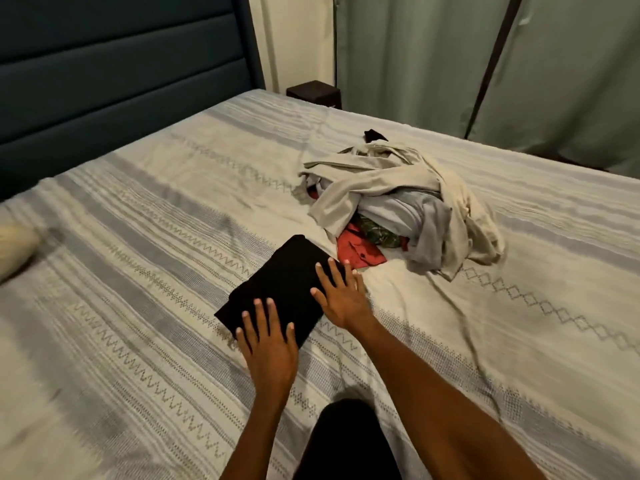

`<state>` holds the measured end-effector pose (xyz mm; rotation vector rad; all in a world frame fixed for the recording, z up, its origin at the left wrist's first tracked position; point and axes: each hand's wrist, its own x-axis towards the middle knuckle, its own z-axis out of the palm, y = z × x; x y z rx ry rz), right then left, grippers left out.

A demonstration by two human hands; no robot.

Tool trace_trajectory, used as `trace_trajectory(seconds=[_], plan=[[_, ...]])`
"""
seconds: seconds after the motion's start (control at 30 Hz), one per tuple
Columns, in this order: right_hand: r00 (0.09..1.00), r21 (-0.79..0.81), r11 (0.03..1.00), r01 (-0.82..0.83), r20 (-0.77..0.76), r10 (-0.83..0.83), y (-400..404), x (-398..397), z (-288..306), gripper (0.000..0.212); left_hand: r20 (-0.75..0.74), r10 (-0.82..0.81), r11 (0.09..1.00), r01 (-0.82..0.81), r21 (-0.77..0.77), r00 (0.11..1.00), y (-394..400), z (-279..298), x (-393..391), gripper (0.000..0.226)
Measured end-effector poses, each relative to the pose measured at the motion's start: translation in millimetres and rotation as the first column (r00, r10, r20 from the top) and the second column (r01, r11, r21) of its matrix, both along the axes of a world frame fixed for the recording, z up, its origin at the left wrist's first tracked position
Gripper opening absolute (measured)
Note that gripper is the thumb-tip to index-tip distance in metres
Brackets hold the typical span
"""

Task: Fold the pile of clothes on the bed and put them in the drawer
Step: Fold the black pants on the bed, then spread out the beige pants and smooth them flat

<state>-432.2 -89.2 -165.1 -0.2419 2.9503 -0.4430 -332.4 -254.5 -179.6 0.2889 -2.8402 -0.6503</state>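
A folded black garment (280, 285) lies flat on the striped bedspread (138, 271) near the middle of the bed. My left hand (268, 344) lies flat on its near corner, fingers straight and spread. My right hand (341, 296) presses flat on its right edge, fingers spread. Just behind, to the right, sits the pile of unfolded clothes (398, 202): beige and grey pieces on top, a red one (358, 249) and a green patterned one underneath, a small black piece at the far side.
A dark padded headboard (121, 81) runs along the left. A small dark bedside stand (313, 93) stands past the bed's far corner, with green curtains (485, 64) behind. A cream pillow (14, 247) shows at the left edge. My dark-clothed knee (346, 441) is at the bottom.
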Motion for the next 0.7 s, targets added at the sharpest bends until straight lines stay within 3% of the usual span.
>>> trace_trajectory(seconds=[0.07,0.13,0.27,0.37,0.43,0.57,0.7], plan=[[0.997,-0.047,0.999,0.001,0.082,0.003,8,-4,-4,0.065,0.055,-0.050,0.995,0.054,-0.089,0.997,-2,-9,-5,0.070],[0.996,-0.120,0.992,-0.030,0.083,0.040,17,-12,-2,0.066,0.071,-0.011,0.996,0.017,-0.083,0.997,-1,-4,-10,0.071],[0.977,-0.229,0.973,0.022,-0.203,-0.070,50,-19,19,0.060,-0.023,-0.100,0.994,0.099,-0.053,0.995,21,25,-30,0.068],[0.883,-0.157,0.977,0.143,-0.425,-0.197,93,-29,38,0.059,-0.054,-0.256,0.967,0.255,-0.019,0.965,46,43,-58,0.068],[0.810,-0.204,0.945,0.254,-0.489,-0.323,127,-43,49,0.056,-0.042,-0.358,0.933,0.359,0.027,0.933,67,53,-83,0.064],[0.750,-0.384,0.879,0.283,-0.483,-0.452,187,-71,69,0.041,-0.005,-0.535,0.844,0.534,0.051,0.845,105,59,-133,0.060],[0.689,-0.416,0.831,0.370,-0.477,-0.546,232,-102,89,0.047,-0.007,-0.534,0.843,0.533,0.066,0.845,143,60,-175,0.064]])
